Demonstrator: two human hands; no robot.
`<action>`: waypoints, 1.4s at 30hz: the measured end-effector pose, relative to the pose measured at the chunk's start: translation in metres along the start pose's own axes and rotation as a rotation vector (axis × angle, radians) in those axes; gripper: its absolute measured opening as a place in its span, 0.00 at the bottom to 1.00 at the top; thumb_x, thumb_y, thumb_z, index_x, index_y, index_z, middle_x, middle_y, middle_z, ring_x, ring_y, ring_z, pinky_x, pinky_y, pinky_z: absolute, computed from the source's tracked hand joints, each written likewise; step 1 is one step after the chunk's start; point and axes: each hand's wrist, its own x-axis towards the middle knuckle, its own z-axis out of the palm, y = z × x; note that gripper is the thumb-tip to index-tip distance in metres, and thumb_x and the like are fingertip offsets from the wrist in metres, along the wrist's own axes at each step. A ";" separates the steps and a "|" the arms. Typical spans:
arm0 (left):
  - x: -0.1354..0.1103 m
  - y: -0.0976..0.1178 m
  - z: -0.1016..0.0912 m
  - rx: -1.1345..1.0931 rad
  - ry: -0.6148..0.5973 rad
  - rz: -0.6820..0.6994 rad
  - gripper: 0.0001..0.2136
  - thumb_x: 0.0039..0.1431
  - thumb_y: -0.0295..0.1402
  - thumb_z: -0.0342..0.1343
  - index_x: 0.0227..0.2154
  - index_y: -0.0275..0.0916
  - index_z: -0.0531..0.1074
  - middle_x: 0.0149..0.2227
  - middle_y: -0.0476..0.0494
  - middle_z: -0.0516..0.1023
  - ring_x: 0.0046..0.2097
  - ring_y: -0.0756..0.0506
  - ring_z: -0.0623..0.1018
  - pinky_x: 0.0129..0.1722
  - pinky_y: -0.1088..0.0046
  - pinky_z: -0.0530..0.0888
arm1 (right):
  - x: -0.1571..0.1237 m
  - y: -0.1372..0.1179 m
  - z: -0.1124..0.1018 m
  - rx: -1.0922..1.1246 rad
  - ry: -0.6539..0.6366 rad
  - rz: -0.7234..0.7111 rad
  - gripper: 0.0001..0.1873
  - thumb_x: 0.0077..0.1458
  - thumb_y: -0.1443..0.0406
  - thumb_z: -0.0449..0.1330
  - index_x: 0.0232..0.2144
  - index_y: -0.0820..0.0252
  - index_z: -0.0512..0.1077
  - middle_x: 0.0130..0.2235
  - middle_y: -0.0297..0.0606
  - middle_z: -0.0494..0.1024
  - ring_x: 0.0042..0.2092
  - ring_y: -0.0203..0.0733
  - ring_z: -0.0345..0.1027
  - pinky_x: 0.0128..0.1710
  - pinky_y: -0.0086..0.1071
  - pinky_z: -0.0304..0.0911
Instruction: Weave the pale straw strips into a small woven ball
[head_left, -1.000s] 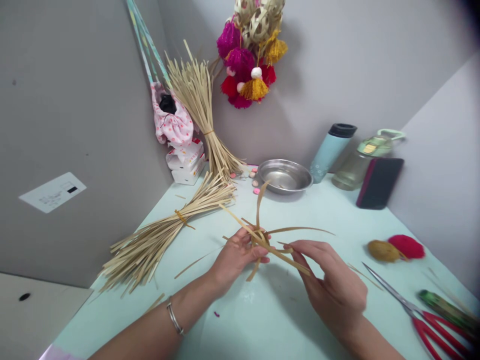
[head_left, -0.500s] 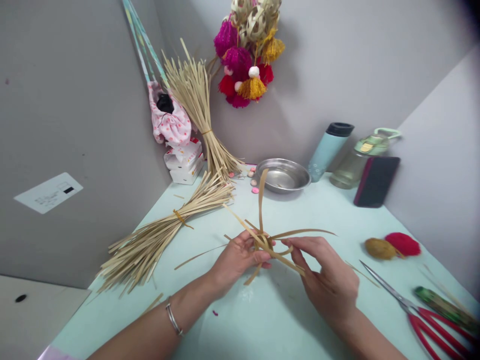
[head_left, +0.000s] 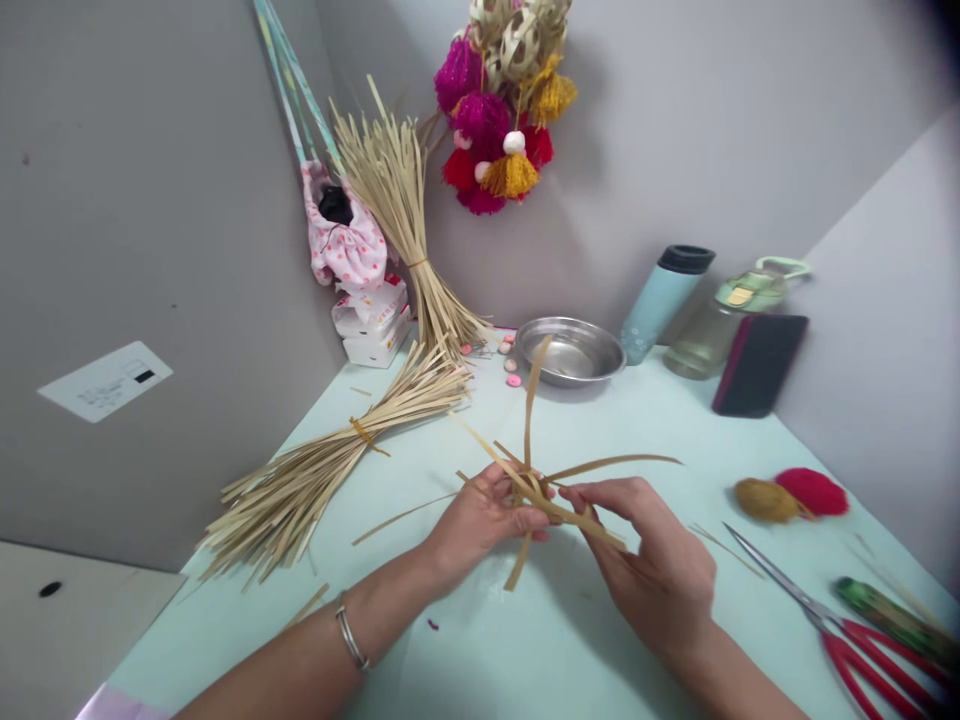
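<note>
Tan strips lie in a tied bundle [head_left: 330, 462] on the left of the pale table [head_left: 465, 670]. Next, the left hand [head_left: 480, 515] pinches a small woven piece [head_left: 535, 490] over the middle of the table. Long ends [head_left: 529, 410] poke out all around it. The right hand [head_left: 660, 565] pinches its right side, but I cannot tell which strip. Farther right, a brown ball [head_left: 763, 500] touches a red ball [head_left: 816, 492], near red-handled scissors [head_left: 820, 612].
</note>
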 end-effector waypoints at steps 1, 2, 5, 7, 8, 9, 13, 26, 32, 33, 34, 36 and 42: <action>0.000 0.000 0.000 0.007 -0.002 -0.001 0.20 0.45 0.36 0.69 0.41 0.39 0.70 0.43 0.43 0.77 0.40 0.44 0.79 0.41 0.65 0.74 | -0.001 0.000 0.000 -0.009 -0.003 -0.004 0.10 0.57 0.75 0.59 0.38 0.56 0.70 0.31 0.35 0.79 0.30 0.37 0.74 0.27 0.27 0.65; 0.000 0.000 0.000 0.015 -0.003 -0.008 0.20 0.46 0.35 0.69 0.41 0.39 0.70 0.42 0.43 0.77 0.39 0.45 0.79 0.42 0.65 0.74 | -0.001 0.000 0.001 -0.019 -0.009 -0.005 0.10 0.57 0.75 0.59 0.38 0.56 0.70 0.31 0.35 0.79 0.30 0.36 0.74 0.26 0.27 0.65; 0.000 -0.001 -0.001 0.026 0.006 -0.015 0.20 0.46 0.33 0.69 0.41 0.38 0.69 0.42 0.44 0.77 0.37 0.47 0.79 0.43 0.66 0.74 | -0.001 0.001 0.002 -0.044 -0.023 -0.017 0.09 0.57 0.75 0.59 0.37 0.56 0.69 0.30 0.35 0.79 0.29 0.37 0.75 0.27 0.27 0.65; 0.000 -0.002 -0.001 0.018 0.018 -0.013 0.21 0.46 0.33 0.69 0.42 0.39 0.68 0.42 0.44 0.77 0.38 0.47 0.79 0.43 0.67 0.74 | 0.000 0.002 0.003 -0.063 -0.028 -0.031 0.09 0.58 0.75 0.58 0.37 0.56 0.68 0.30 0.35 0.79 0.29 0.37 0.75 0.27 0.27 0.65; 0.000 -0.002 -0.001 0.014 0.024 -0.014 0.21 0.46 0.32 0.69 0.42 0.39 0.68 0.42 0.45 0.77 0.38 0.47 0.79 0.43 0.67 0.74 | 0.000 0.001 0.003 -0.077 -0.030 -0.039 0.09 0.58 0.75 0.58 0.37 0.56 0.68 0.30 0.35 0.78 0.28 0.36 0.75 0.26 0.27 0.65; 0.000 -0.003 -0.001 0.012 0.027 -0.014 0.21 0.46 0.32 0.69 0.42 0.39 0.67 0.41 0.45 0.77 0.39 0.47 0.79 0.43 0.67 0.74 | 0.000 0.001 0.003 -0.090 -0.036 -0.045 0.09 0.58 0.75 0.58 0.36 0.56 0.68 0.29 0.34 0.78 0.27 0.35 0.74 0.25 0.26 0.64; 0.000 -0.001 0.000 0.021 0.035 -0.021 0.22 0.46 0.29 0.69 0.41 0.40 0.65 0.38 0.48 0.78 0.38 0.49 0.78 0.43 0.68 0.74 | -0.001 -0.002 0.004 -0.113 -0.059 -0.054 0.08 0.59 0.74 0.56 0.35 0.55 0.67 0.28 0.34 0.77 0.26 0.35 0.73 0.22 0.26 0.62; -0.002 0.008 0.005 0.066 0.004 -0.041 0.21 0.48 0.24 0.65 0.42 0.41 0.62 0.37 0.49 0.79 0.36 0.50 0.76 0.42 0.72 0.70 | -0.004 0.001 0.007 -0.131 0.001 -0.119 0.08 0.60 0.75 0.56 0.36 0.57 0.68 0.28 0.35 0.78 0.27 0.34 0.72 0.23 0.26 0.60; -0.002 0.008 0.006 0.068 -0.004 -0.014 0.22 0.49 0.24 0.65 0.43 0.42 0.61 0.38 0.49 0.78 0.38 0.50 0.77 0.44 0.71 0.69 | -0.008 0.001 0.009 -0.088 -0.015 -0.113 0.09 0.59 0.76 0.58 0.38 0.60 0.67 0.29 0.38 0.78 0.27 0.35 0.71 0.23 0.26 0.61; -0.002 0.007 0.006 0.064 -0.002 -0.007 0.22 0.48 0.23 0.65 0.43 0.43 0.61 0.38 0.49 0.78 0.39 0.49 0.77 0.45 0.71 0.68 | -0.008 0.001 0.009 -0.070 -0.017 -0.107 0.09 0.59 0.76 0.58 0.39 0.60 0.67 0.29 0.39 0.78 0.27 0.36 0.71 0.23 0.26 0.61; -0.002 0.006 0.005 0.066 0.002 -0.005 0.23 0.48 0.23 0.65 0.43 0.43 0.61 0.37 0.50 0.78 0.39 0.49 0.77 0.45 0.71 0.69 | -0.008 0.001 0.009 -0.048 -0.016 -0.098 0.10 0.58 0.77 0.58 0.39 0.60 0.68 0.30 0.39 0.78 0.28 0.36 0.71 0.24 0.27 0.62; -0.002 0.006 0.004 0.078 0.008 -0.016 0.23 0.48 0.23 0.65 0.43 0.43 0.60 0.36 0.50 0.77 0.38 0.50 0.77 0.44 0.71 0.69 | -0.007 0.000 0.009 0.001 -0.015 -0.078 0.11 0.58 0.77 0.58 0.40 0.60 0.68 0.31 0.40 0.78 0.30 0.38 0.72 0.26 0.27 0.64; -0.002 0.007 0.000 0.107 -0.004 -0.029 0.21 0.49 0.24 0.65 0.43 0.42 0.62 0.39 0.47 0.78 0.39 0.49 0.77 0.43 0.70 0.70 | -0.004 0.000 0.008 0.107 -0.025 0.016 0.12 0.58 0.78 0.58 0.40 0.58 0.68 0.35 0.40 0.79 0.35 0.39 0.74 0.33 0.29 0.69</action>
